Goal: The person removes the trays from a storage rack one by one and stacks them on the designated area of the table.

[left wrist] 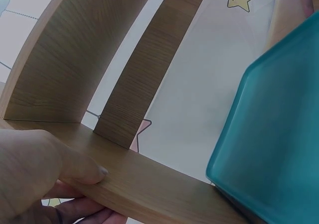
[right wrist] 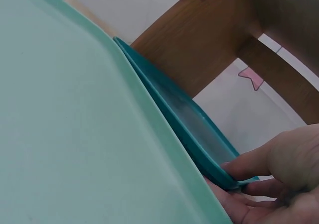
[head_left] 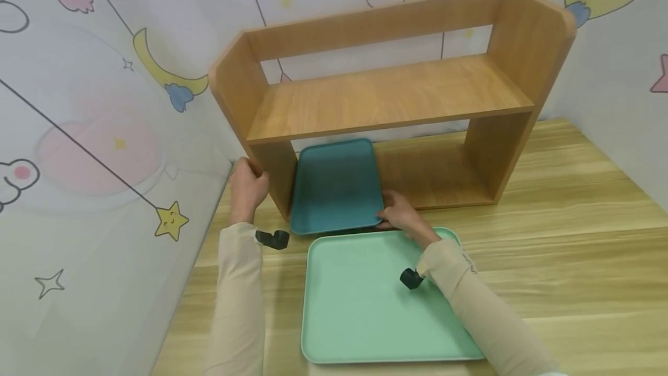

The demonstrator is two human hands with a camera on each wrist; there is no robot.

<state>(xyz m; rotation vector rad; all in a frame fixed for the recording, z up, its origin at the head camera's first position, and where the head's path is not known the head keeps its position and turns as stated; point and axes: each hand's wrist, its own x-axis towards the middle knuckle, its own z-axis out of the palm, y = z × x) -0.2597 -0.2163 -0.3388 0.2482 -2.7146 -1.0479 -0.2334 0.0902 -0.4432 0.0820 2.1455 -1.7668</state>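
A dark teal tray point(head_left: 336, 184) lies in the lower left part of a wooden two-tier shelf point(head_left: 391, 94), its front edge sticking out a little. My right hand point(head_left: 400, 213) pinches the tray's front right corner, thumb on top and fingers underneath, as the right wrist view shows at the teal tray point(right wrist: 199, 129). My left hand point(head_left: 248, 187) grips the front edge of the shelf's left side panel; in the left wrist view the thumb of the left hand point(left wrist: 47, 171) lies along the panel's inner face. A mint green tray point(head_left: 376, 300) lies in front of the shelf, under my right forearm.
Everything stands on a wood-grain table point(head_left: 590, 237). A patterned wall sheet point(head_left: 104, 149) closes in the left side and the back. The shelf's right side panel point(head_left: 532, 57) stands far to the right of the teal tray.
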